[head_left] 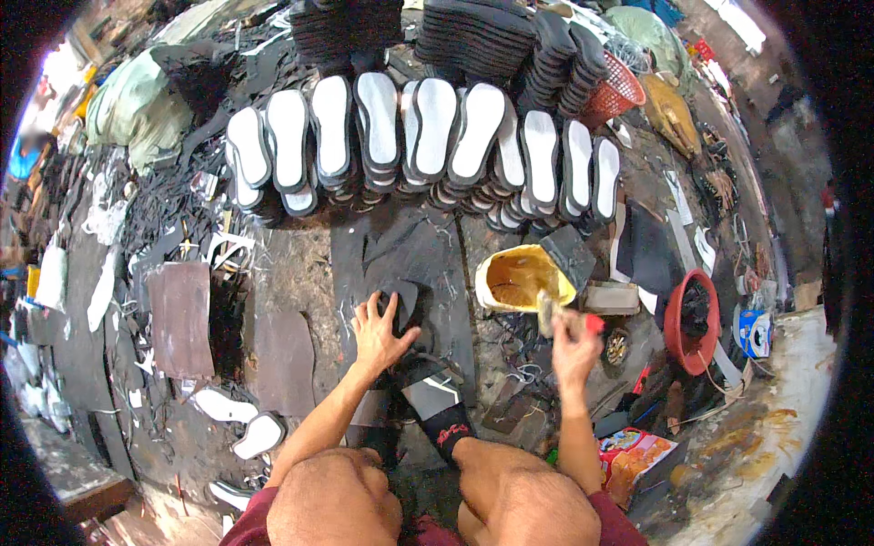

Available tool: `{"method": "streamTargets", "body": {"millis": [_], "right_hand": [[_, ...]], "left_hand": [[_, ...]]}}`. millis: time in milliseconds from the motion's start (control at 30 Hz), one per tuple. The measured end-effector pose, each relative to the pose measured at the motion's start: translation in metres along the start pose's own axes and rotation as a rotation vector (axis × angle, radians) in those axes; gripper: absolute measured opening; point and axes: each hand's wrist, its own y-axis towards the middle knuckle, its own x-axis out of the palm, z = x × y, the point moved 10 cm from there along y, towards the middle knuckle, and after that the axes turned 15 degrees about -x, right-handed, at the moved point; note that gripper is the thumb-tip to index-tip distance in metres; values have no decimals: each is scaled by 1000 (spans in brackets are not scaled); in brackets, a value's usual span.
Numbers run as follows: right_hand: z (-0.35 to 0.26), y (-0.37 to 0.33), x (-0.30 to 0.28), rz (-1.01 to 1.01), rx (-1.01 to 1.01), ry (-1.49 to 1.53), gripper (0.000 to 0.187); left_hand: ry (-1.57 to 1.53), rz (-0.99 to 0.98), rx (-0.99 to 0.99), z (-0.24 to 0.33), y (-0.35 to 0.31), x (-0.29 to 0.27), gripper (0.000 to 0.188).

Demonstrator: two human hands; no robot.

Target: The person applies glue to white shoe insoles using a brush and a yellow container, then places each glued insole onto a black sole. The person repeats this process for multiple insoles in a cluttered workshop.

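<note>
My left hand (382, 337) lies with spread fingers over a dark, sole-shaped piece (407, 298), resting on a black sheet (355, 259) in front of my feet. In my right hand (574, 350) is a brush (546, 314), closed in the fingers, its red handle end showing on the right. The brush's pale head is beside the rim of a cut-open yellow-and-white container (484, 289), which has amber residue inside. A dark flat block (569, 252) leans at that container's far right edge.
Beyond the sheet, stacked soles with white tops (332, 127) form a curved row, with tall black stacks (473, 41) behind. A red basin (685, 350) and a small tin (616, 346) stand right. Brown sheets (182, 318), white-topped soles (259, 435) and scraps lie left.
</note>
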Motion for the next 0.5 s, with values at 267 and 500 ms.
{"method": "streamTargets", "body": {"millis": [267, 500], "right_hand": [[30, -5, -77, 237, -58, -129, 15], [-78, 116, -56, 272, 37, 675, 32]], "left_hand": [[-101, 80, 171, -7, 20, -32, 71], [-1991, -594, -473, 49, 42, -119, 76]]}}
